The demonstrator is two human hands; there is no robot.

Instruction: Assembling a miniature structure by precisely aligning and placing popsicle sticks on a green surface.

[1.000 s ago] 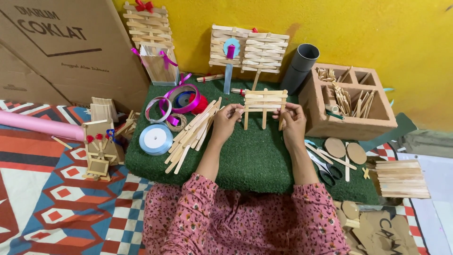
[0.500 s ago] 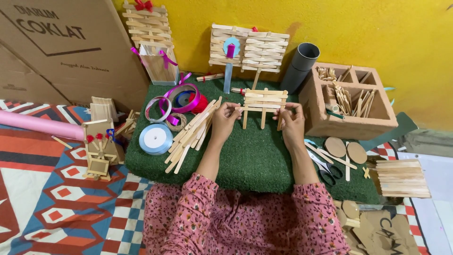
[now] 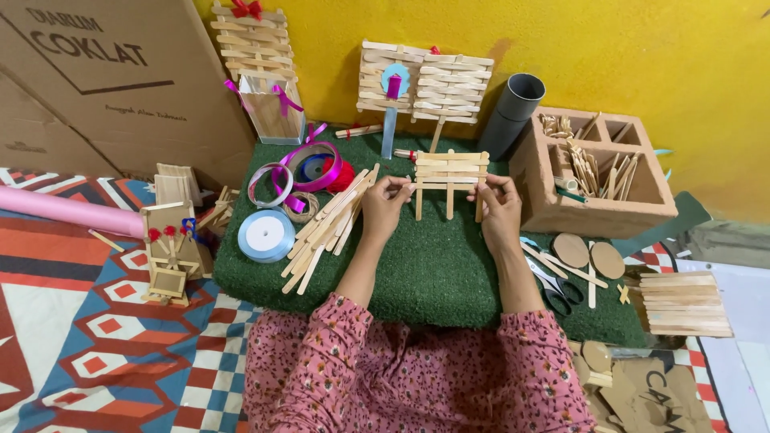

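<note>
From the head camera I am looking down at a green turf mat (image 3: 449, 265) where a small stick frame (image 3: 451, 170) of flat wooden craft sticks is standing upright near the middle, its thin legs touching the mat. I am seeing my left hand (image 3: 387, 204) pinching the frame's left edge, fingers narrowed around the end of a crossbar. My right hand (image 3: 499, 207) is gripping the right edge in the same way, fingertips closed on the outer leg. The frame is sitting between both hands, directly in front of me.

Just left of the left hand a loose pile of craft sticks (image 3: 327, 224) is lying diagonally on the mat. Beyond it I am noting a pale blue ribbon spool (image 3: 265, 235) and a cluster of pink and purple ribbon rolls (image 3: 309, 168). To the right a wooden compartment box (image 3: 597, 210) is holding more sticks, with a grey tube (image 3: 513, 114) leaning beside it against the yellow wall. Scissors (image 3: 549, 277) are lying near my right forearm, and a stack of sticks (image 3: 683, 303) is resting at the mat's right corner. Two woven stick panels (image 3: 425, 80) are standing against the wall behind the frame.
</note>
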